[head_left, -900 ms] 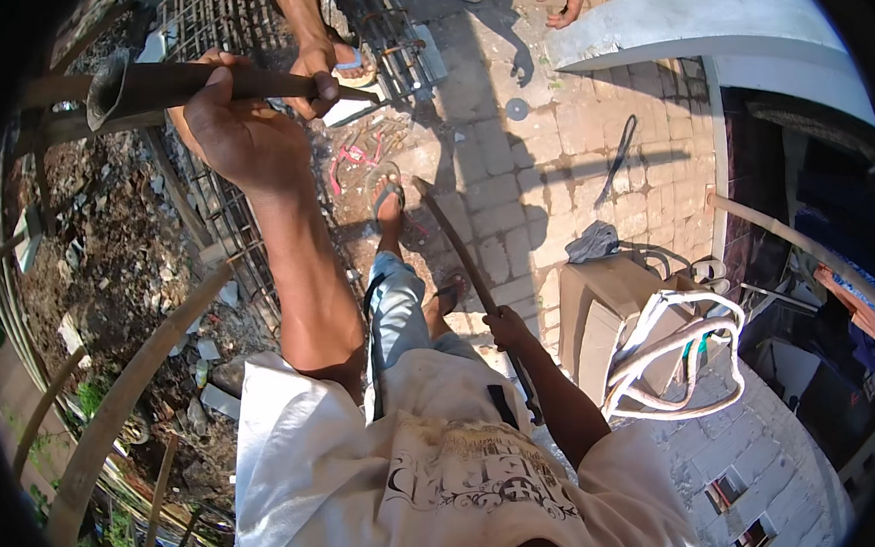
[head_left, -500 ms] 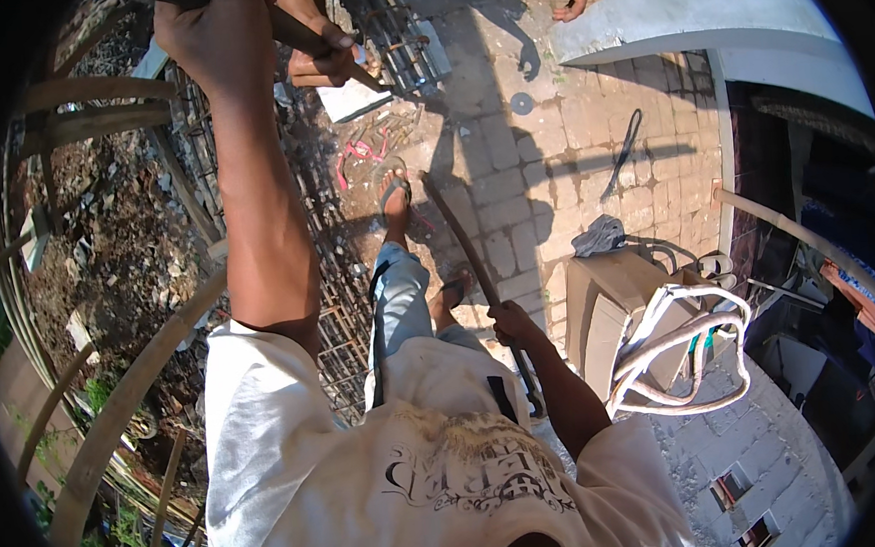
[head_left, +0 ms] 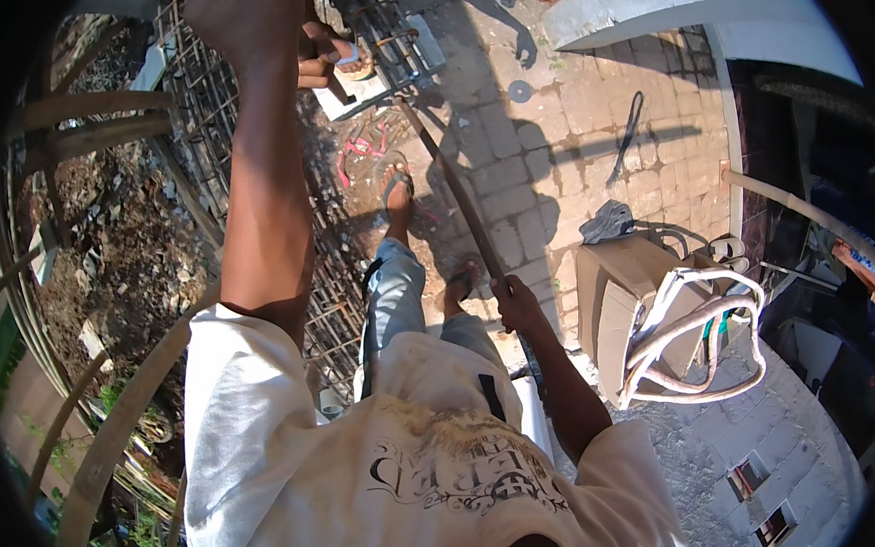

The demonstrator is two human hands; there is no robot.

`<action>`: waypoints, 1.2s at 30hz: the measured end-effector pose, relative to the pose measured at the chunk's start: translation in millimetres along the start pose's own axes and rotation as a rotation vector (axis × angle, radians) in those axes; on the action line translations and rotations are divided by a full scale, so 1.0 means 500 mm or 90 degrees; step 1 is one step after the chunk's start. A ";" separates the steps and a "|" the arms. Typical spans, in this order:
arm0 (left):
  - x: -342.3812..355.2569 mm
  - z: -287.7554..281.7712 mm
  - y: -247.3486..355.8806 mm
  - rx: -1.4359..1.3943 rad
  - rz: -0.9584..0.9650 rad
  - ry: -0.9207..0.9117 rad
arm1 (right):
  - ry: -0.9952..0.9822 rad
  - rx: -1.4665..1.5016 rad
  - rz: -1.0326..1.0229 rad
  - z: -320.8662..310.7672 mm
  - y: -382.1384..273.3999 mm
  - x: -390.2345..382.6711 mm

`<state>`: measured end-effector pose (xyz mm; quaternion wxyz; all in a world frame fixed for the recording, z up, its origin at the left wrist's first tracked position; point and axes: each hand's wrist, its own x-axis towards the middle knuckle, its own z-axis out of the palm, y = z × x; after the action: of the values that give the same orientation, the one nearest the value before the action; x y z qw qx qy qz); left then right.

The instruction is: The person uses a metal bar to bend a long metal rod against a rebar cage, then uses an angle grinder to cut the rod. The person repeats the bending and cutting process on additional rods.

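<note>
Bar [head_left: 469,211] farther forward of lettered shirt [head_left: 439,464]

Sun-patched block paving [head_left: 577,104] spreads underfoot, and from centre view there are pinkish-red scraps [head_left: 343,169] at eleven o'clock, a grey disc [head_left: 519,91] at one, a dark looped cord [head_left: 619,162] at two!

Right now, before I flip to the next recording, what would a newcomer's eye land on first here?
Probably the right hand, just right of centre, gripping a long dark bar that slants up and left over sunlit paving. Next, the left hand, partly cut off at the top edge, at the end of a long outstretched forearm. At the right stands a cardboard box.
</note>
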<state>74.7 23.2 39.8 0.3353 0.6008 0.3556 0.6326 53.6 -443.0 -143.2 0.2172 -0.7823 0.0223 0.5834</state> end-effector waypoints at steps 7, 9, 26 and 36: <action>0.011 0.006 -0.049 -0.034 0.034 0.064 | 0.033 -0.032 -0.132 0.024 0.123 0.049; 0.022 -0.007 -0.074 -0.131 -0.105 -0.031 | 0.020 -0.051 -0.090 0.024 0.155 0.051; -0.092 -0.026 -0.030 -0.054 -0.091 -0.237 | -0.019 0.069 -0.176 0.039 0.283 0.116; -0.132 -0.021 -0.026 -0.149 -0.140 -0.118 | -0.167 0.176 -0.062 0.023 0.292 0.165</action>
<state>67.9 -26.6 -6.0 0.5016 0.5710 0.3108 0.5707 27.4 -552.9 -267.6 0.3515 -0.6625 0.0357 0.6605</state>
